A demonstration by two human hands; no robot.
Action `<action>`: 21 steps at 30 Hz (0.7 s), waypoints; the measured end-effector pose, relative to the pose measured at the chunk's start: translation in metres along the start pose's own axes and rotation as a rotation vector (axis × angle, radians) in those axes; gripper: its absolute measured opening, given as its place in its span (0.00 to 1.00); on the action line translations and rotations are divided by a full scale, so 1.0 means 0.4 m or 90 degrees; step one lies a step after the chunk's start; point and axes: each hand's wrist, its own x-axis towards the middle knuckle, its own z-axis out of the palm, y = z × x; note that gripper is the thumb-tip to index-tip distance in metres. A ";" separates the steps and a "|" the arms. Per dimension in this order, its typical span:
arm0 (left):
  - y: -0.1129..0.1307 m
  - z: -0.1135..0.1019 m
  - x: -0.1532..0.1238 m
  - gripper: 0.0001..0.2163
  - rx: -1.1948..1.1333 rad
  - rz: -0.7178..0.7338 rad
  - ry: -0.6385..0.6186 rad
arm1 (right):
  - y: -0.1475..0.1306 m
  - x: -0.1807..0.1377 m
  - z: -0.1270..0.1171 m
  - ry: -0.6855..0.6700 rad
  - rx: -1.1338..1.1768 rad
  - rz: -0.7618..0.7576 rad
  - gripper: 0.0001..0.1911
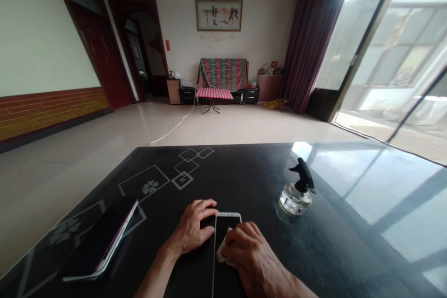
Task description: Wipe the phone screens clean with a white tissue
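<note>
A white-framed smartphone (227, 221) lies flat on the black glossy table (251, 172), its dark screen facing up. My right hand (254, 256) is closed around a crumpled white tissue or cloth (221, 251) and presses it on the screen. The lower right part of the phone is hidden under that hand. Beside the phone's left edge rests my left hand (195, 226), its fingers apart and its thumb and fingertips at the edge. No object shows in it.
A clear spray bottle (296, 199) with a black trigger head stands to the right. On the left lies a dark flat folder-like item (101, 242) with pale edges. Farther off stand a folding table (213, 94) with a checked cover and a draped object (223, 73).
</note>
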 end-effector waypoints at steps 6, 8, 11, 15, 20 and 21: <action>-0.002 0.001 -0.001 0.19 -0.004 0.007 0.002 | 0.015 0.014 0.011 0.033 0.005 0.030 0.14; -0.002 0.002 -0.001 0.19 -0.001 0.011 0.008 | 0.027 0.026 0.018 0.050 0.001 0.045 0.15; -0.006 0.005 0.001 0.20 0.001 0.017 0.010 | 0.047 0.040 0.027 0.084 0.003 0.072 0.15; -0.012 0.010 0.003 0.20 -0.003 0.025 0.013 | 0.071 0.052 0.026 0.100 -0.009 0.077 0.11; -0.012 0.013 0.003 0.20 -0.008 0.023 0.019 | 0.081 0.069 0.016 0.072 -0.052 0.062 0.13; -0.011 0.013 0.003 0.20 -0.009 0.022 0.022 | 0.081 0.073 0.016 0.071 -0.062 0.064 0.14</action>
